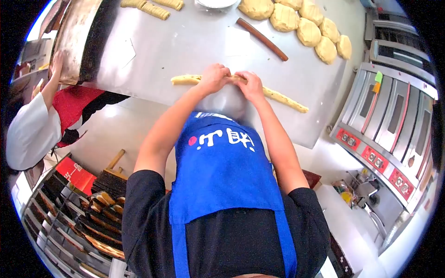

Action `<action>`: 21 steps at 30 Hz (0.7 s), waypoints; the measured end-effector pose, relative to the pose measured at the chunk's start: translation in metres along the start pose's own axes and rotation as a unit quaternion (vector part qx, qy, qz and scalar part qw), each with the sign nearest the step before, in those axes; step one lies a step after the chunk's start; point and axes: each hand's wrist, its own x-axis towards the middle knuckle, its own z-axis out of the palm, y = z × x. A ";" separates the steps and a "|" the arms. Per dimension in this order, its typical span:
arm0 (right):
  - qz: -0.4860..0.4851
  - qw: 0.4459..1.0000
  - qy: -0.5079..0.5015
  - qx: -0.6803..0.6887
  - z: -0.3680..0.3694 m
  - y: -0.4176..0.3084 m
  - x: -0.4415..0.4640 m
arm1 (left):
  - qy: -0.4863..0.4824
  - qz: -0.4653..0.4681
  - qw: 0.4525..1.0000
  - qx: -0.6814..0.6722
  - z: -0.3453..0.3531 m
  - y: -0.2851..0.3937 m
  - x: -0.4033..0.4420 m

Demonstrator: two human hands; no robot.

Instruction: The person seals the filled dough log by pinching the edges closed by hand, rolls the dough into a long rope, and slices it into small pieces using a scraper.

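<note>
A long, thin dough roll [285,100] lies across the metal table [157,55] near its front edge. My left hand [215,78] is closed on the roll left of its middle, fingers bent over it. Close beside it, my right hand [249,85] pinches the same roll, with the fingertips of both hands nearly touching. The roll sticks out past both hands, its left end thicker and its right part slanting toward the front. Beyond my hands lie a brown rolling pin [262,39] and a white rectangular sheet or scraper [238,41].
Several round dough pieces [308,32] sit at the back right, and cut dough strips [155,11] at the back left. A co-worker [34,129] stands at the left by a large tray [76,41]. Ovens [389,120] are at the right, a tray rack [69,227] lower left.
</note>
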 end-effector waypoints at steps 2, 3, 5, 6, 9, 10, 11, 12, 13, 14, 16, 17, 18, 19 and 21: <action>0.030 0.998 0.000 0.053 0.000 -0.003 0.002 | 0.007 -0.025 1.000 0.002 -0.003 0.005 0.001; 0.028 0.999 -0.023 0.001 0.000 0.000 0.005 | 0.010 -0.032 0.999 -0.024 -0.004 0.006 0.002; 0.030 0.997 -0.047 -0.051 0.002 0.007 0.006 | 0.010 -0.039 0.998 -0.053 -0.003 0.009 0.002; 0.018 0.998 -0.043 -0.051 0.003 0.007 0.006 | -0.003 -0.066 0.996 -0.061 0.000 0.008 0.003; 0.048 0.998 -0.044 -0.021 -0.001 0.008 0.004 | -0.014 -0.100 0.992 -0.069 0.005 0.009 0.002; 0.084 0.995 -0.049 0.010 -0.004 0.007 0.007 | -0.007 -0.107 0.992 -0.068 0.005 0.008 0.003; 0.085 0.995 -0.049 0.011 -0.004 0.004 0.008 | -0.007 -0.107 0.992 -0.067 0.006 0.008 0.003; 0.103 0.993 -0.016 0.055 -0.003 0.005 0.009 | 0.007 -0.113 0.991 -0.077 0.007 0.011 0.002; 0.120 0.988 0.015 0.099 -0.001 0.005 0.009 | 0.020 -0.120 0.989 -0.086 0.008 0.013 0.001; 0.121 0.987 0.013 0.100 -0.001 0.006 0.010 | 0.020 -0.123 0.989 -0.086 0.009 0.015 0.000; 0.051 0.993 -0.066 -0.088 0.000 0.005 0.015 | 0.032 -0.116 0.989 -0.091 0.010 0.015 -0.002; 0.052 0.993 -0.065 -0.086 0.001 0.004 0.017 | 0.031 -0.116 0.989 -0.089 0.010 0.015 -0.003; 0.058 0.992 -0.065 -0.086 0.002 0.003 0.018 | 0.045 -0.128 0.982 -0.131 0.010 0.015 -0.003; 0.066 0.992 -0.064 -0.087 0.002 0.002 0.017 | 0.057 -0.138 0.974 -0.173 0.010 0.015 -0.004; 0.096 0.994 -0.048 -0.021 -0.002 -0.002 0.017 | 0.083 -0.089 0.989 -0.082 -0.005 0.023 -0.016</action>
